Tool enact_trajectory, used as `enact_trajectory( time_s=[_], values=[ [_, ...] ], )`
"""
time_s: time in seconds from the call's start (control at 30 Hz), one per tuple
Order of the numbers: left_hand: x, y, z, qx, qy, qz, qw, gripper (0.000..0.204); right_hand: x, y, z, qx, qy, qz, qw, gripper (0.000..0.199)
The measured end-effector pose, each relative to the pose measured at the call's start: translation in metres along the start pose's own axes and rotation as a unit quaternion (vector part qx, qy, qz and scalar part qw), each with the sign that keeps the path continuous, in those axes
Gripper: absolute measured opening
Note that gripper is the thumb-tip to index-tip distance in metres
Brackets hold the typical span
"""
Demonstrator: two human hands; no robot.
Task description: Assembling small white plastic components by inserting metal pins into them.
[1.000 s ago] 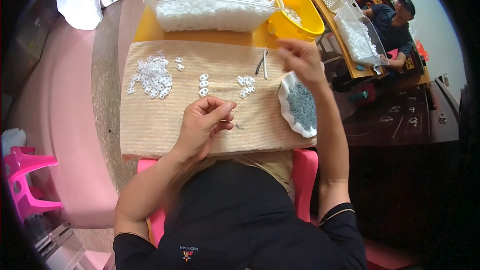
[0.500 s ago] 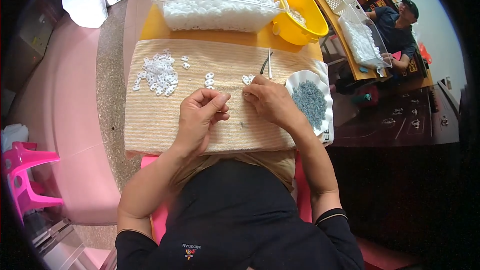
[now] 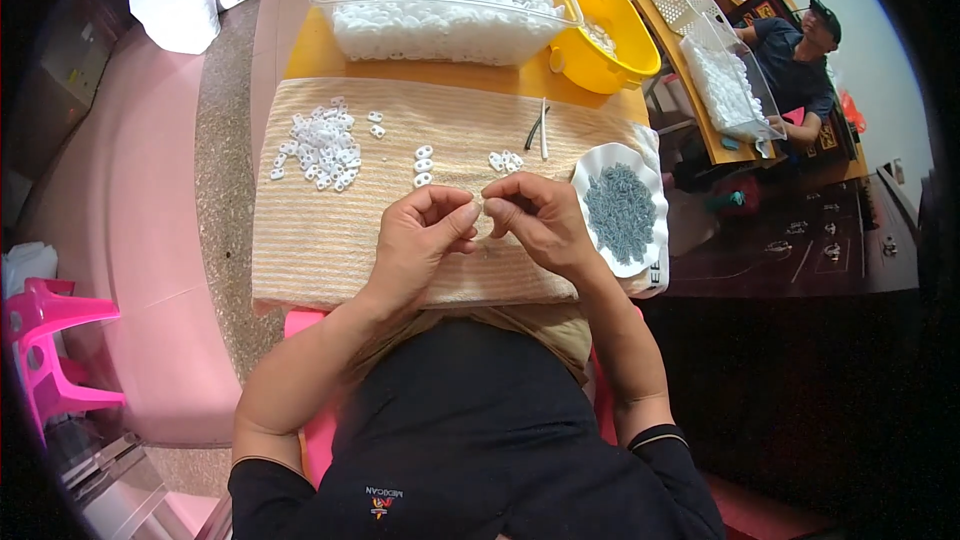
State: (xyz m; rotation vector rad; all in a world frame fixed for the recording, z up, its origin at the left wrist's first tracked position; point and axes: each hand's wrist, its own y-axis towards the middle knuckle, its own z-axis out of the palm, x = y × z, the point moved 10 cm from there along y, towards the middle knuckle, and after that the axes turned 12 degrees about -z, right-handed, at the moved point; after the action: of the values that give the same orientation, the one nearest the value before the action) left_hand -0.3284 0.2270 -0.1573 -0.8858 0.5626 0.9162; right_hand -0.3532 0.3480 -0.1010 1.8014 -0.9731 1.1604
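Over the middle of a striped cloth (image 3: pixel 330 250), my left hand (image 3: pixel 420 240) and my right hand (image 3: pixel 545 225) meet almost fingertip to fingertip. Both are closed in a pinch; what lies between the fingers is too small to make out. Just beyond my left hand, several white two-holed plastic pieces (image 3: pixel 423 166) stand in a short column. A small cluster of like pieces (image 3: pixel 506 161) lies beyond my right hand. To its right, a white wavy-edged dish (image 3: pixel 655 248) holds many small grey-blue pieces (image 3: pixel 620 210). A loose pile of white two-holed pieces (image 3: pixel 322 148) spreads at the far left.
A white stick (image 3: pixel 545 130) and a dark stick (image 3: pixel 532 132) lie at the cloth's far side. Behind stand a clear bin (image 3: pixel 450 22) full of white pieces and a yellow basin (image 3: pixel 640 65). Another person (image 3: pixel 790 55) sits at the table far right. A pink stool (image 3: pixel 65 315) is at left.
My right hand has come away from the small cluster of white pieces, back to my left hand. My left hand has shifted slightly right and nearer to me.
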Motion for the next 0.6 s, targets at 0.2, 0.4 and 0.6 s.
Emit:
enact_trajectory(
  time_s=[0.2,0.4,0.6],
  values=[
    [-0.004,-0.003,0.007,0.023,0.001,0.009,1.0,0.017,0.004,-0.004,0.006,-0.005,0.064,-0.003,0.998,0.014],
    [-0.003,-0.005,0.01,0.041,-0.023,0.007,0.999,0.017,0.004,-0.006,0.008,0.011,0.07,-0.003,0.997,0.015],
    [-0.001,-0.006,0.012,0.043,-0.054,-0.016,0.998,0.017,-0.002,-0.014,0.009,0.002,0.13,0.018,0.991,0.014]
  ],
)
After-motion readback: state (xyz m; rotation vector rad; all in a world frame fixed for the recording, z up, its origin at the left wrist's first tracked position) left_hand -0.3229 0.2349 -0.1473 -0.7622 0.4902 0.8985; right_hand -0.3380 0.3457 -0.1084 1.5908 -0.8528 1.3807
